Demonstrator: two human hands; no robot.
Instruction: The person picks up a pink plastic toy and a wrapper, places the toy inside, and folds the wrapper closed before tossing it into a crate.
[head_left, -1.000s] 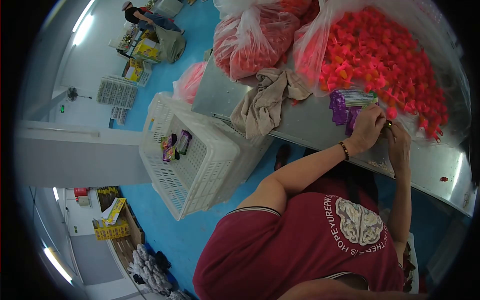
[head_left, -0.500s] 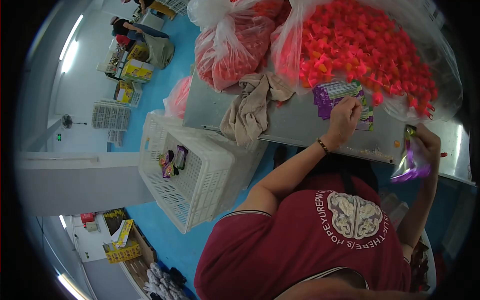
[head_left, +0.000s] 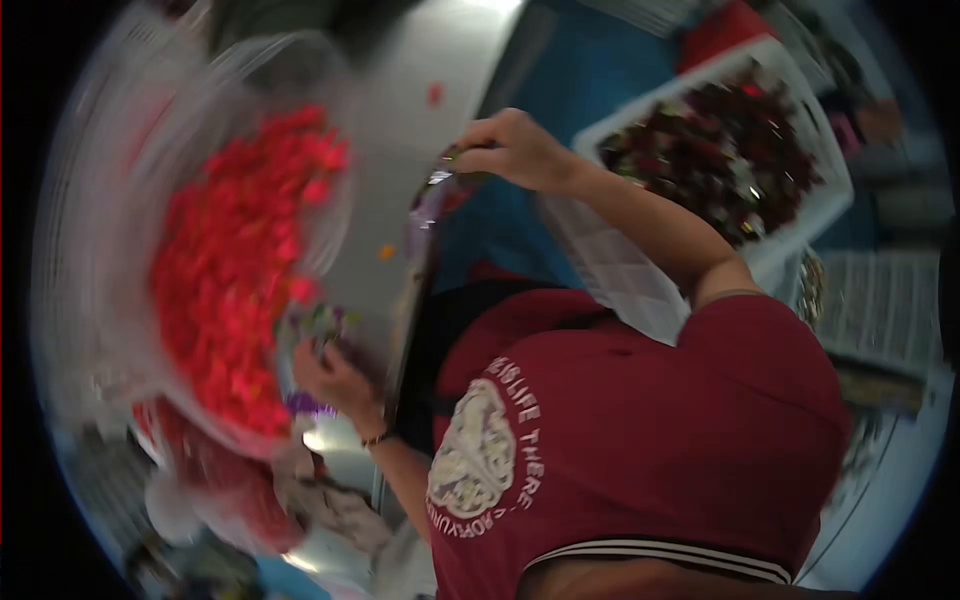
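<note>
My right hand (head_left: 515, 150) pinches a shiny purple packet (head_left: 425, 215) by its upper end, and the packet hangs at the edge of the metal table (head_left: 390, 140). Over on the table, my left hand (head_left: 335, 378), with a beaded bracelet at its wrist, rests at a small pile of purple and green packets (head_left: 312, 405); its fingers are blurred by motion. Beside that pile, a large clear plastic bag lies spread around a heap of bright red-pink plastic pieces (head_left: 235, 270).
To the right stands a white crate (head_left: 690, 85) full of dark, shiny wrapped pieces (head_left: 715, 160). A tied bag of pink pieces (head_left: 225, 490) and a beige cloth (head_left: 330, 505) lie at the lower left. One small orange piece (head_left: 386, 252) sits near the table edge.
The camera view has swung round sharply, bringing the filled crate into sight. My right hand still holds the purple packet, and my left hand stays by the pile of packets.
</note>
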